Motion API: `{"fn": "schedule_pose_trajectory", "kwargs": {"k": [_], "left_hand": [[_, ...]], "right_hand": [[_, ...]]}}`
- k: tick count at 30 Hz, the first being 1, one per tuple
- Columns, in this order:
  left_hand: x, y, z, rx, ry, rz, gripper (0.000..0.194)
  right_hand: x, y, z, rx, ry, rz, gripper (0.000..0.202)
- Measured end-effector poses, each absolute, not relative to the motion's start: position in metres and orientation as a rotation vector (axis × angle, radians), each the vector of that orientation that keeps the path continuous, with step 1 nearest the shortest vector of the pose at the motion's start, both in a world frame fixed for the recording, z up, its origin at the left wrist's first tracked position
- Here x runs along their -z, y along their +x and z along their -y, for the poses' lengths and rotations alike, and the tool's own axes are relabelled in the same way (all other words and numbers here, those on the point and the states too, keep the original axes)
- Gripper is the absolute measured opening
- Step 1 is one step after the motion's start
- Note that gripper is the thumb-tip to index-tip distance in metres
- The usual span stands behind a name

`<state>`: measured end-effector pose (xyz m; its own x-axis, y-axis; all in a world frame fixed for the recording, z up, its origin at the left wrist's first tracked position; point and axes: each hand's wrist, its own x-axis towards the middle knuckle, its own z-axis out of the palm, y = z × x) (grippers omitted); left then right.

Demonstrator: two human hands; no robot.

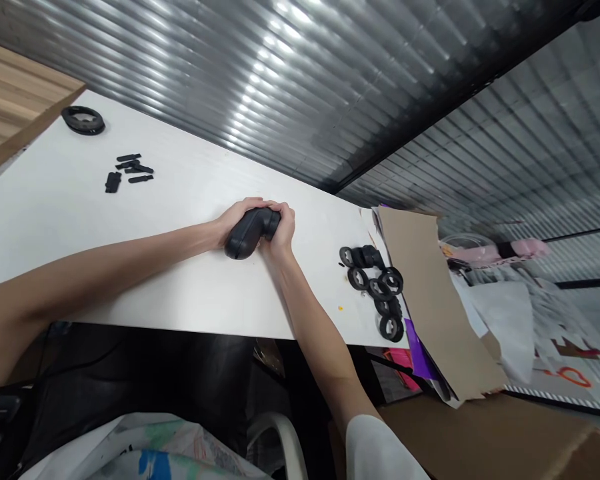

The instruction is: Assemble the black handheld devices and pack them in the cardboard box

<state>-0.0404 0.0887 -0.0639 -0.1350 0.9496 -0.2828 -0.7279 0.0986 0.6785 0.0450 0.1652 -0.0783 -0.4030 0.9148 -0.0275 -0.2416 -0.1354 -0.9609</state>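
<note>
Left hand (233,216), right hand (284,230) grip bent black part (245,235) | flat pieces (113,182) lie loose toward desk's (190,177) far-left corner | rings (366,256) by right edge

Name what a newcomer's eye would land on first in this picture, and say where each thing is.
Probably the black angled object, held between the left hand and the right hand above the white table. Next, perhaps, the cluster of black rings near the table's right edge, then the shiny corrugated wall behind.
</note>
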Motion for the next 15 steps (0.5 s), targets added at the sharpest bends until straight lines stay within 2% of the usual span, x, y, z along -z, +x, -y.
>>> {"fn": "schedule_pose_trajectory", "kwargs": {"k": [6,11,15], "left_hand": [[0.056,-0.037,-0.083,-1.52,0.273,-0.886,0.029],[0.06,-0.041,-0.084,-1.459,0.286,-0.931,0.02],[0.066,-0.048,-0.086,-1.391,0.3,-0.92,0.026]], "right_hand": [[0.082,0.041,-0.161,-1.656,-0.852,1.188,0.029],[0.082,0.044,-0.174,-1.509,-0.797,1.481,0.034],[0.078,0.047,-0.176,-1.39,-0.732,1.631,0.036]]}}
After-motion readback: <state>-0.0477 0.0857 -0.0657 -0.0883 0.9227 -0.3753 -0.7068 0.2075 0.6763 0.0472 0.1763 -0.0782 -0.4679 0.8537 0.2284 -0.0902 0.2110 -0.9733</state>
